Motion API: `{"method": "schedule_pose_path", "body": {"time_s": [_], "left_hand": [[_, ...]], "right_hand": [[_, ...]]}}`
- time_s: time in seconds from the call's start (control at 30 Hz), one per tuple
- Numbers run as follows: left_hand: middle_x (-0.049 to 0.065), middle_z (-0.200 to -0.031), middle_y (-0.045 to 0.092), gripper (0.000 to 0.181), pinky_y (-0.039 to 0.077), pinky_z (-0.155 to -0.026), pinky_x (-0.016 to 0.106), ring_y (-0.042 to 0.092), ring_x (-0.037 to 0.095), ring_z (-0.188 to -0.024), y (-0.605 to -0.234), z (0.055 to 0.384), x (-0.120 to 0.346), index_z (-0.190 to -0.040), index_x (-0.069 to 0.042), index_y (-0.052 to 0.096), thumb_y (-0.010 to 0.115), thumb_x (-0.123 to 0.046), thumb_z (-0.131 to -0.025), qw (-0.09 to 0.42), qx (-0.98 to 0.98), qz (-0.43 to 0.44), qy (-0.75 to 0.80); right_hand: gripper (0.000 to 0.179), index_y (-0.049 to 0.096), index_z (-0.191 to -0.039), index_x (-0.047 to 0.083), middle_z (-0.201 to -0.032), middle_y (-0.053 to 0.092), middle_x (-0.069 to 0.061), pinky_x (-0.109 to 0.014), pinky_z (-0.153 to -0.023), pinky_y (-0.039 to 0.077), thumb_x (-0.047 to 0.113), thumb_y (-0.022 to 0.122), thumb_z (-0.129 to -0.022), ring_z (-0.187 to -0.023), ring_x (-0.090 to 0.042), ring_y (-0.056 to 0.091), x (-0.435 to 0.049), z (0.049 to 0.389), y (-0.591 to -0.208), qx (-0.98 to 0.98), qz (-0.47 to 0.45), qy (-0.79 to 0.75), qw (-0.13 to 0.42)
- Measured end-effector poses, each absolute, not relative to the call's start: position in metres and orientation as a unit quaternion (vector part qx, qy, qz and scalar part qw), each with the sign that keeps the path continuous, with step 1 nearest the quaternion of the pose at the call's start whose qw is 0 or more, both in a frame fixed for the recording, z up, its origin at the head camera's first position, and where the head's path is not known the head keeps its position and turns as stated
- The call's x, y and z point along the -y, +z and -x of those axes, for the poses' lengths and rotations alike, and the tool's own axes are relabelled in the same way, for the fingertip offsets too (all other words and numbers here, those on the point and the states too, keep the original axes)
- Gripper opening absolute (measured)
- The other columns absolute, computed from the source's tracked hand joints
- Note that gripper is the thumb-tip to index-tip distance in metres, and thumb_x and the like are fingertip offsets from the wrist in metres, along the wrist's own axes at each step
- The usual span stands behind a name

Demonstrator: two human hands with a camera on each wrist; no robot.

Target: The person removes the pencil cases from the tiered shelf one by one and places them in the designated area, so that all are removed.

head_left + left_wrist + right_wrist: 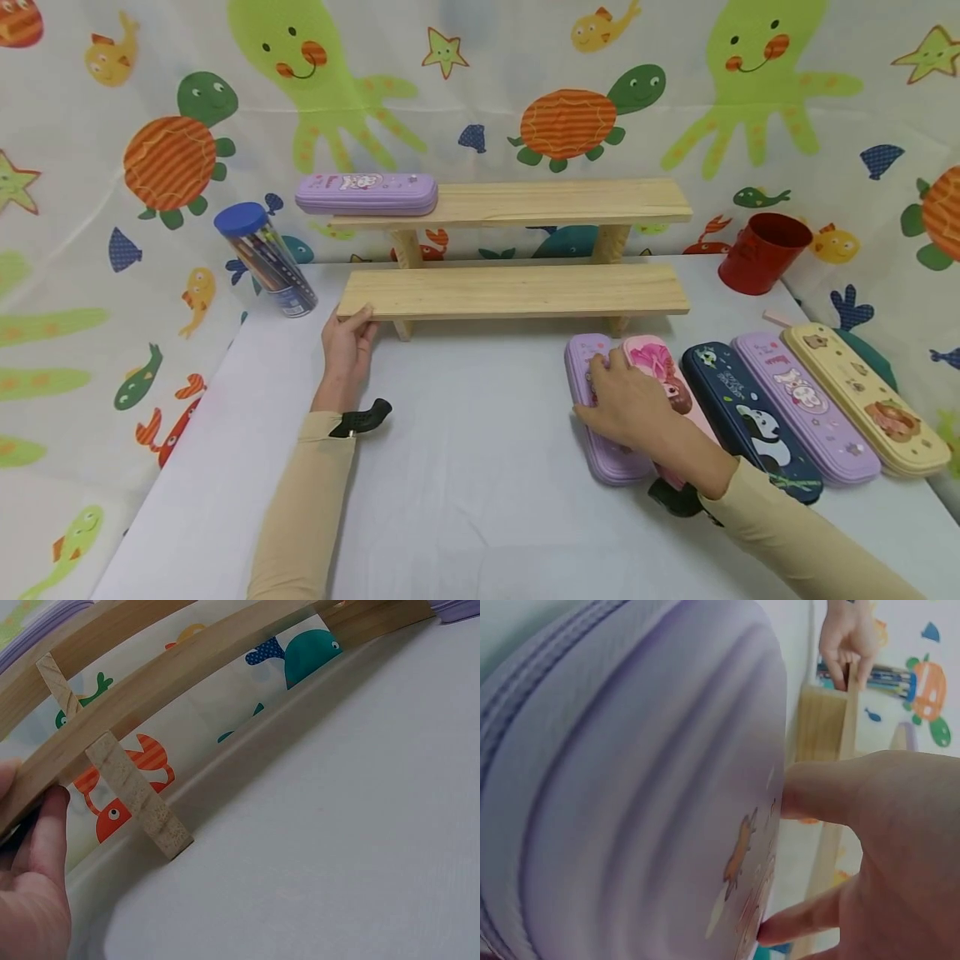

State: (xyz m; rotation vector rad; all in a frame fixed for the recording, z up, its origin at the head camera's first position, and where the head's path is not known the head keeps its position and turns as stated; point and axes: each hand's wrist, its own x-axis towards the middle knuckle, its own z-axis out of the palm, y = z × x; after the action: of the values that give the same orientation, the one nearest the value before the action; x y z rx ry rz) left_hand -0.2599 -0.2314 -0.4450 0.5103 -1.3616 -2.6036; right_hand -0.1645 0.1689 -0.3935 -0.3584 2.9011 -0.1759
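At the left end of the two-tier wooden shelf (pixel 517 292), my left hand (pixel 348 354) grips the lower board, with fingers under its edge in the left wrist view. My right hand (pixel 633 400) reaches over a lavender pencil case (pixel 611 458) lying on the table. Its thumb and fingers are spread at the printed lid, which the right wrist view shows close up. Under the same hand and wrist lies a pink pencil case (pixel 651 354), partly hidden. Another purple pencil case (pixel 366 196) rests on the upper board's left end.
Right of the hand lie a navy panda case (pixel 750 421), a purple case (pixel 806 408) and a yellow case (pixel 862 396) side by side. A red cup (pixel 761 254) stands at the back right. A blue-lidded tube of pencils (pixel 266 260) is left of the shelf.
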Motion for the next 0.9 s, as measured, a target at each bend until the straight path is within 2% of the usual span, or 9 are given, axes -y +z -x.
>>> {"method": "schedule_pose_path", "body": {"time_s": [0.33,0.5,0.63,0.73,0.83,0.9], "left_hand": [[0.007,-0.140,0.053,0.062,0.056,-0.096,0.021,0.059,0.015,-0.122,-0.443,0.258,0.233,-0.150,-0.012,0.039,0.061,0.002,-0.094,0.080,0.444,-0.176,-0.875],[0.008,-0.143,0.051,0.062,0.054,-0.099,0.022,0.057,0.016,-0.126,-0.443,0.257,0.235,-0.151,-0.012,0.038,0.061,0.001,-0.094,0.080,0.446,-0.172,-0.875],[0.009,-0.146,0.049,0.063,0.053,-0.101,0.022,0.056,0.017,-0.128,-0.445,0.257,0.236,-0.152,-0.012,0.036,0.061,0.001,-0.095,0.079,0.452,-0.169,-0.873],[0.009,-0.144,0.050,0.063,0.054,-0.100,0.022,0.057,0.017,-0.127,-0.446,0.258,0.235,-0.151,-0.011,0.036,0.060,0.001,-0.095,0.084,0.451,-0.170,-0.872],[0.010,-0.142,0.051,0.063,0.054,-0.099,0.023,0.058,0.017,-0.125,-0.446,0.259,0.234,-0.151,-0.010,0.037,0.061,0.003,-0.094,0.086,0.444,-0.168,-0.876],[0.009,-0.140,0.051,0.063,0.054,-0.099,0.023,0.058,0.017,-0.124,-0.446,0.260,0.232,-0.151,-0.009,0.036,0.061,0.003,-0.094,0.084,0.441,-0.164,-0.878]], "right_hand": [[0.086,0.044,-0.142,-0.005,-0.118,0.051,-0.028,-0.023,-0.041,0.040,0.049,0.072,-0.082,-0.068,-0.026,0.051,-0.183,0.162,-0.392,-0.987,0.113,-0.044,0.107],[0.084,0.047,-0.139,-0.004,-0.120,0.052,-0.028,-0.026,-0.044,0.047,0.050,0.074,-0.081,-0.075,-0.028,0.053,-0.185,0.164,-0.389,-0.986,0.126,-0.039,0.105],[0.077,0.052,-0.138,0.003,-0.128,0.054,-0.027,-0.043,-0.064,0.062,0.049,0.076,-0.081,-0.094,-0.034,0.059,-0.186,0.170,-0.383,-0.982,0.154,-0.045,0.102],[0.073,0.053,-0.138,0.007,-0.131,0.055,-0.025,-0.056,-0.080,0.061,0.046,0.078,-0.082,-0.107,-0.039,0.060,-0.183,0.176,-0.378,-0.978,0.178,-0.048,0.093],[0.070,0.054,-0.138,0.008,-0.128,0.056,-0.022,-0.053,-0.077,0.061,0.042,0.078,-0.083,-0.106,-0.038,0.061,-0.178,0.183,-0.373,-0.974,0.208,-0.042,0.075],[0.066,0.055,-0.137,0.009,-0.122,0.058,-0.018,-0.045,-0.069,0.060,0.040,0.078,-0.083,-0.101,-0.033,0.062,-0.172,0.188,-0.370,-0.971,0.229,-0.039,0.058]]}}
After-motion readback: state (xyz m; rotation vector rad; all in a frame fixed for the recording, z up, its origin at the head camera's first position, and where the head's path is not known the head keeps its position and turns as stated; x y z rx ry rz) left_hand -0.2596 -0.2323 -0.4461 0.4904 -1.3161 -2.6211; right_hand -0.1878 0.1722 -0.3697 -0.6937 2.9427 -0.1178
